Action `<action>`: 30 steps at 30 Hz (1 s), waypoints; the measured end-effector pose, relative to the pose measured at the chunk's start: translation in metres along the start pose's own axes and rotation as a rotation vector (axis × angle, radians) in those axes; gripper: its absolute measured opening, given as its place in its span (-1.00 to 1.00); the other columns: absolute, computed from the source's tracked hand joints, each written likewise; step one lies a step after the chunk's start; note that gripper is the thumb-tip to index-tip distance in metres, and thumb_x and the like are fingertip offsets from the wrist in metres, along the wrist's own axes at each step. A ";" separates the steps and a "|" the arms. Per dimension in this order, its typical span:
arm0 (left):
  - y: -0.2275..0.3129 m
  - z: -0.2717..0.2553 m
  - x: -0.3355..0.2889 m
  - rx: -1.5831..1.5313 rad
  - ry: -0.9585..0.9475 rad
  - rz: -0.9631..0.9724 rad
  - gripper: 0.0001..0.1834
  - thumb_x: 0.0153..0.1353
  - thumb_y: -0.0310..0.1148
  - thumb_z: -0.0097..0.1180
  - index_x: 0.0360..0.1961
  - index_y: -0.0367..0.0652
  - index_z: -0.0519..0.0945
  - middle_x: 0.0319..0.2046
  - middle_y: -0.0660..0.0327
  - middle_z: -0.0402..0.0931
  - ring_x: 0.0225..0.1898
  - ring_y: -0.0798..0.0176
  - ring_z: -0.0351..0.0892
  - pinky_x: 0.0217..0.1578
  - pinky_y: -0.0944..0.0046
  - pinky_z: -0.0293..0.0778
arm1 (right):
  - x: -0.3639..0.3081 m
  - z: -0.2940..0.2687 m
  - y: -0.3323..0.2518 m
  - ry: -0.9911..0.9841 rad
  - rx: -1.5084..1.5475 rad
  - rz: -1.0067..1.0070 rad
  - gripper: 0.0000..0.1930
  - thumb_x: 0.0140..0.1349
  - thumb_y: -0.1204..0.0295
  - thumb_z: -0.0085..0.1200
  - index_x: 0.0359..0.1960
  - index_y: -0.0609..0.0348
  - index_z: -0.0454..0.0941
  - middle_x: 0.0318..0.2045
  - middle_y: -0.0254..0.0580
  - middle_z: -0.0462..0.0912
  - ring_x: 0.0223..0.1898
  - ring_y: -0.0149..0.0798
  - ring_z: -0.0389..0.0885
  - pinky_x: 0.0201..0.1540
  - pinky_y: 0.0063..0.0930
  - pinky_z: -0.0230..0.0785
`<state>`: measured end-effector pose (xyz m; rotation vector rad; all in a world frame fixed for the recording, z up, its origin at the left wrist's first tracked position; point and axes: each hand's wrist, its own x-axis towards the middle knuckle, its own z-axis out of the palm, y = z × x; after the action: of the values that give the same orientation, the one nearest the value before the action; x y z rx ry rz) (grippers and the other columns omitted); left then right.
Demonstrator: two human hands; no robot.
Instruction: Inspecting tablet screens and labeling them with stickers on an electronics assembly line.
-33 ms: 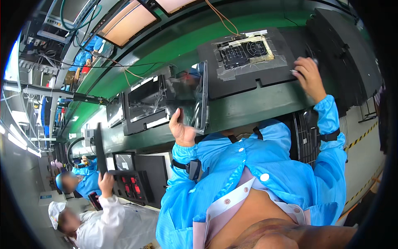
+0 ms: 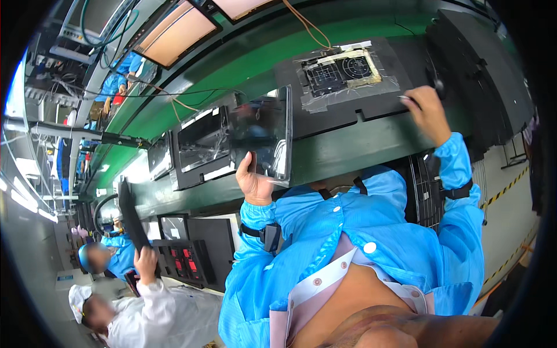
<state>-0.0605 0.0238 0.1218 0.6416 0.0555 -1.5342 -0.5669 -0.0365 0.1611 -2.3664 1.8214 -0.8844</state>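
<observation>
My left hand (image 2: 255, 182) is closed on the lower edge of a glossy black-framed screen panel (image 2: 270, 133), held upright over the front of the bench. My right hand (image 2: 429, 113) hangs above the right part of a black foam board (image 2: 325, 119), its fingers pinched together. A small pale spot shows at those fingertips, too small to name. On the board, tape surrounds a dark patterned plate (image 2: 324, 78) with square and circular line marks. Left of the held panel, another dark screen panel (image 2: 203, 136) in clear film lies on a black tray (image 2: 191, 175).
Black foam trays (image 2: 487, 75) are stacked at the right end of the green bench (image 2: 331, 153). Lit monitors (image 2: 177, 33) and thin cables hang beyond it. At lower left, a person in white (image 2: 165, 313) holds a long black panel (image 2: 133, 214); a person in blue (image 2: 119, 249) is behind.
My right hand has shifted slightly left and down, fingers still pinched. My left hand keeps the screen panel nearly in place. The co-worker's black panel has tilted to the left.
</observation>
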 end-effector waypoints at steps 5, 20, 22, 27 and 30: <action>-0.012 0.004 0.006 0.052 -0.403 -0.058 -0.57 0.53 -0.41 0.13 0.32 -0.38 0.62 0.29 -0.12 0.67 0.36 -0.22 0.62 0.46 -0.31 0.44 | 0.000 0.026 -0.138 -0.190 1.015 0.042 -0.77 0.56 0.37 0.22 0.11 0.22 0.68 -0.05 0.00 0.84 -0.01 -0.02 0.84 0.06 -0.22 0.64; -0.002 -0.004 0.000 0.151 -0.350 0.045 -0.58 0.53 -0.43 0.12 0.32 -0.39 0.60 0.27 -0.13 0.68 0.33 -0.17 0.67 0.41 -0.27 0.53 | 0.022 0.045 -0.186 -0.131 0.755 -0.212 -0.78 0.47 0.40 0.29 0.07 0.19 0.70 -0.16 0.00 0.83 -0.16 0.08 0.84 -0.13 -0.14 0.66; -0.003 -0.002 -0.001 0.132 -0.373 0.019 -0.59 0.53 -0.43 0.12 0.32 -0.38 0.61 0.26 -0.12 0.69 0.31 -0.16 0.68 0.40 -0.26 0.54 | 0.022 0.043 -0.183 -0.147 0.712 -0.227 -0.78 0.47 0.40 0.29 0.06 0.18 0.71 -0.17 0.00 0.83 -0.17 0.10 0.84 -0.15 -0.13 0.65; -0.008 0.004 0.002 0.180 -0.332 0.054 -0.61 0.52 -0.44 0.13 0.29 -0.37 0.62 0.25 -0.09 0.70 0.31 -0.15 0.68 0.39 -0.25 0.54 | 0.021 0.037 -0.178 -0.114 0.699 -0.149 -0.77 0.48 0.45 0.28 0.10 0.20 0.70 -0.18 0.00 0.83 -0.20 0.02 0.83 -0.18 -0.20 0.63; -0.011 0.006 0.004 0.168 -0.363 0.018 -0.62 0.52 -0.43 0.14 0.26 -0.37 0.65 0.25 -0.09 0.70 0.31 -0.15 0.68 0.39 -0.24 0.53 | 0.020 0.035 -0.178 -0.121 0.718 -0.140 -0.76 0.48 0.48 0.27 0.12 0.23 0.70 -0.19 -0.01 0.83 -0.22 -0.04 0.83 -0.18 -0.25 0.62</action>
<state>-0.0731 0.0190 0.1213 0.4841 -0.3560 -1.6273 -0.3916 -0.0097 0.2028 -2.0234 1.0455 -1.1341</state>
